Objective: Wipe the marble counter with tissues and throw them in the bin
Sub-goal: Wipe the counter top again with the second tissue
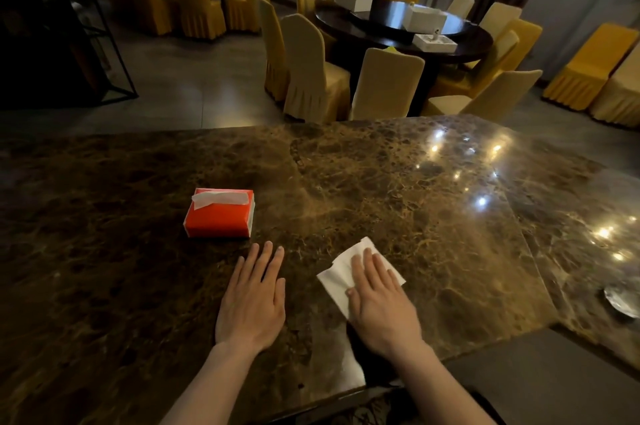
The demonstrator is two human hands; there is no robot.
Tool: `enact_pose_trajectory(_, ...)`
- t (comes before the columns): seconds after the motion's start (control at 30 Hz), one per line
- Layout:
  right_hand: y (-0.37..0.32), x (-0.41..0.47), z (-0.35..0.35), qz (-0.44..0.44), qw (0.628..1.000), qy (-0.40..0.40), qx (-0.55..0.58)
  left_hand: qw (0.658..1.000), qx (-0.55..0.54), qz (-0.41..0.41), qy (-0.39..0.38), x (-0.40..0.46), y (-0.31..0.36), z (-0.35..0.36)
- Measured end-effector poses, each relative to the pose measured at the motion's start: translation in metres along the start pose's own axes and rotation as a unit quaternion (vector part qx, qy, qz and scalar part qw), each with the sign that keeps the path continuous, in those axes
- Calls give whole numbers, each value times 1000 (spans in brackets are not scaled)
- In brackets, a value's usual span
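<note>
1. The marble counter (398, 189) is dark brown with golden veins and takes up the lower half of the view; ceiling lights glint off its polished top toward the right end
2. A white tissue (341, 274) lies flat on the counter close to the near edge, a little right of the middle
3. The right hand (382, 307) presses down on that tissue with an open palm and straight fingers; it grips nothing, and the tissue's left part and far corner stick out from under it
4. The left hand (252, 303) rests flat and empty on the bare marble just left of the tissue, fingers extended and close together, apart from the paper
5. A red tissue pack (219, 215) sits on the counter just beyond the left hand's fingertips, with a white sheet poking out of its top slot
6. Past the counter's far edge stand round dark dining tables (408, 28) ringed by chairs in yellow covers (311, 71)
</note>
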State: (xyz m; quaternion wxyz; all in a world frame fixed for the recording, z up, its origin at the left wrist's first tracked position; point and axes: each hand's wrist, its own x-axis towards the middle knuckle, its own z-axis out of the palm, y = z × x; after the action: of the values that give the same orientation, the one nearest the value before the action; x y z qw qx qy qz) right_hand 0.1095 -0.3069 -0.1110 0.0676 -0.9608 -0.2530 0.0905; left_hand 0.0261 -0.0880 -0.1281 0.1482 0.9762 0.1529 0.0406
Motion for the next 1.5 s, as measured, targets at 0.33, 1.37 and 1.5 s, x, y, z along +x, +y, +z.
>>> enact_pose_trajectory(0.33,-1,2,-2,81,996,4,31,1000,5,1,9,2,3,3)
enact_pose_trajectory(1.37,48,29,-79,176,929,308,109,1000,-7,-4,6,-1,3,-2)
enact_pose_trajectory(1.5,49,31,-66,121,964,235,-11,1000,-9,-4,8,-1,5,-2)
